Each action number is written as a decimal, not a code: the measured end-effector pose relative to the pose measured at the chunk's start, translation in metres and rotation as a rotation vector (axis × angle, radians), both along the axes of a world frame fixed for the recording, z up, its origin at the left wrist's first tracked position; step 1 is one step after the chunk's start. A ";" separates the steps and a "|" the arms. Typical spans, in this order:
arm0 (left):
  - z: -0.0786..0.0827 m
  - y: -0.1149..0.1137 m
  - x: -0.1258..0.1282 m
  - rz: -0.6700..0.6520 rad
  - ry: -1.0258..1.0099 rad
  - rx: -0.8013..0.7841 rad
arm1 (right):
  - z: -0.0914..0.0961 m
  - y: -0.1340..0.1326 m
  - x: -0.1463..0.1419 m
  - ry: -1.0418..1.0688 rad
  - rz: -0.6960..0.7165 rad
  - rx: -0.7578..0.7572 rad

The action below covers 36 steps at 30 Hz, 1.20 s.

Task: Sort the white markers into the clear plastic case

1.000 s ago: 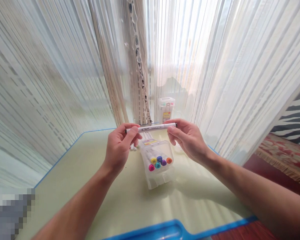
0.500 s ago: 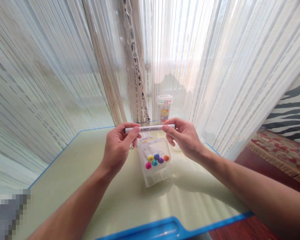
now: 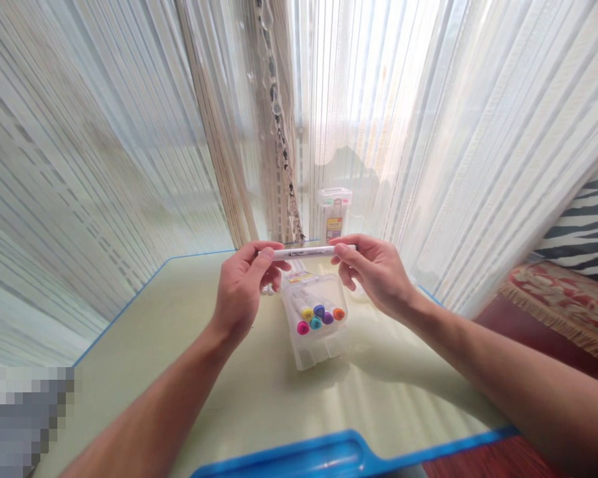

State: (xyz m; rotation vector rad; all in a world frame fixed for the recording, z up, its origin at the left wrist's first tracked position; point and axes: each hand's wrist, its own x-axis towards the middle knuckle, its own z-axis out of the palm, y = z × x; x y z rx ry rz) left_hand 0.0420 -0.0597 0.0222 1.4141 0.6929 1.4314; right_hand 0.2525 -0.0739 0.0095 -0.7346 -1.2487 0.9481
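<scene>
marker (image 3: 309, 251) horiz, ends pinched, left hand (image 3: 242, 292), right hand (image 3: 376, 272)

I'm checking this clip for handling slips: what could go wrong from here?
The white marker is pinched only at its ends by the left hand and right hand, over the open case; a slip might drop it onto the capped markers there. A wide arm move might knock over the upright case at the table edge by the curtain.
</scene>
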 end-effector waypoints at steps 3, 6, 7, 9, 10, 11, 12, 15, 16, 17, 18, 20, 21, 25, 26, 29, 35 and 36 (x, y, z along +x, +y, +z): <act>-0.001 -0.001 0.000 0.042 0.091 0.040 | -0.001 0.000 -0.001 -0.031 -0.004 0.003; -0.001 -0.002 0.000 0.053 0.130 0.053 | -0.001 0.000 -0.001 -0.030 0.008 -0.007; -0.001 -0.002 0.000 0.052 0.128 0.051 | -0.001 -0.001 -0.001 -0.018 0.014 -0.009; -0.001 -0.001 0.000 0.050 0.108 0.039 | 0.000 -0.001 -0.001 0.010 0.024 -0.008; -0.001 -0.001 0.000 0.047 0.092 0.032 | 0.000 -0.001 -0.001 0.020 0.028 -0.009; -0.001 0.000 0.000 0.041 0.075 0.025 | 0.001 -0.001 -0.001 0.027 0.030 -0.012; -0.001 0.000 0.000 0.033 0.059 0.021 | 0.001 -0.001 0.000 0.032 0.031 -0.017; 0.000 0.000 0.000 0.012 0.024 0.009 | 0.003 -0.002 0.000 0.040 0.039 -0.032; 0.001 0.000 0.000 0.010 0.012 0.006 | 0.003 -0.002 0.000 0.043 0.041 -0.034; 0.001 0.000 0.000 0.009 0.002 0.004 | 0.003 -0.002 0.000 0.044 0.040 -0.033; 0.001 0.000 0.000 0.008 -0.007 0.004 | 0.003 -0.001 0.000 0.045 0.035 -0.031; 0.002 0.000 -0.001 0.009 -0.002 0.012 | 0.003 -0.001 0.000 0.047 0.020 -0.021; 0.001 0.000 -0.001 0.013 0.012 0.020 | 0.002 0.000 0.000 0.047 0.014 -0.015; 0.001 -0.002 -0.001 0.047 0.101 0.053 | 0.000 0.000 0.001 0.032 0.021 -0.010; 0.001 -0.002 -0.001 0.052 0.118 0.057 | -0.001 0.000 0.001 0.025 0.027 -0.016; 0.001 -0.002 -0.001 0.050 0.138 0.059 | -0.002 0.000 0.001 0.016 0.046 -0.024; 0.000 0.002 -0.002 0.031 0.071 0.045 | 0.000 0.000 0.001 0.043 0.051 -0.026; 0.000 0.002 -0.002 0.026 0.053 0.034 | 0.001 0.000 0.001 0.046 0.049 -0.029</act>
